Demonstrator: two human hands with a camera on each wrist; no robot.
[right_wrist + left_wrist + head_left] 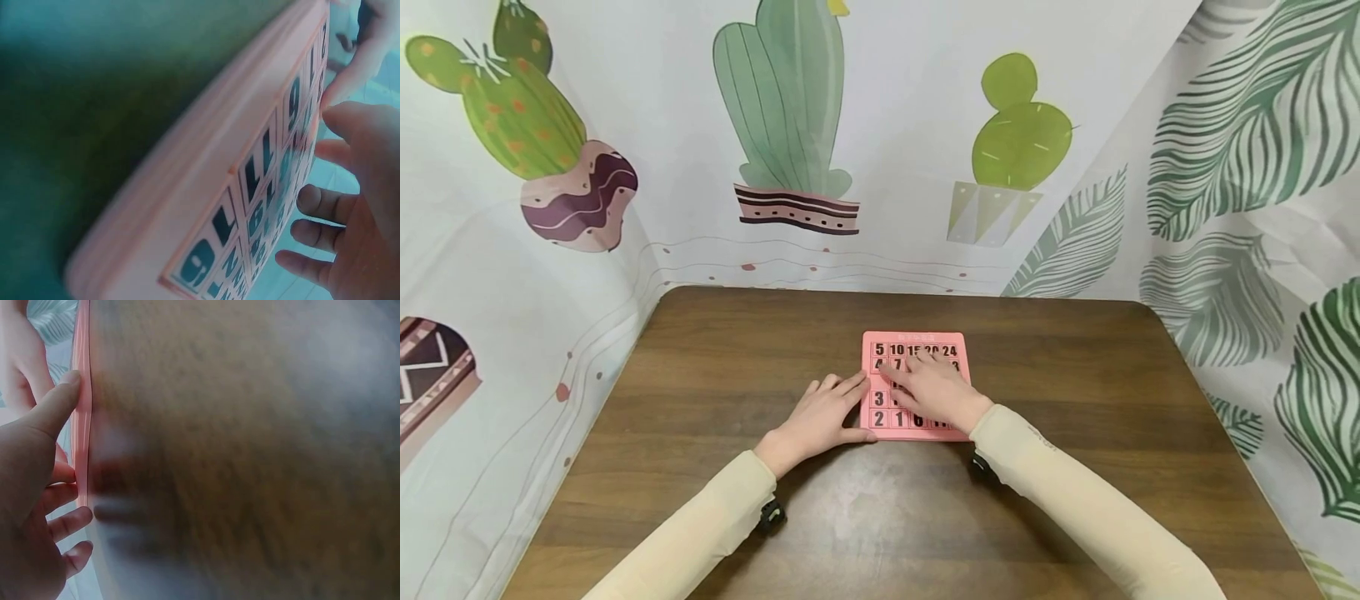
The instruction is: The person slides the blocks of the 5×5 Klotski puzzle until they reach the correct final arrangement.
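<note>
A flat pink number sliding puzzle (917, 433) lies on the table, with black numbers printed on its squares. At its left edge is my left hand (818, 417), fingers spread; the index fingertip and the thumb touch that side. My right hand (936, 390) is over the puzzle's upper right part, fingers stretched across the tiles and hiding several numbers. In the left wrist view the thumb (59, 403) lies against the pink edge (82, 425). The right wrist view shows the fingers (325, 234) extended over the number squares (250, 181); whether each one touches cannot be told.
The brown wooden table (737, 333) has its far edge against a white cloth (910, 167) printed with cacti and leaves. Dark straps with small devices (771, 512) sit at the wrists, below cream sleeves (700, 517).
</note>
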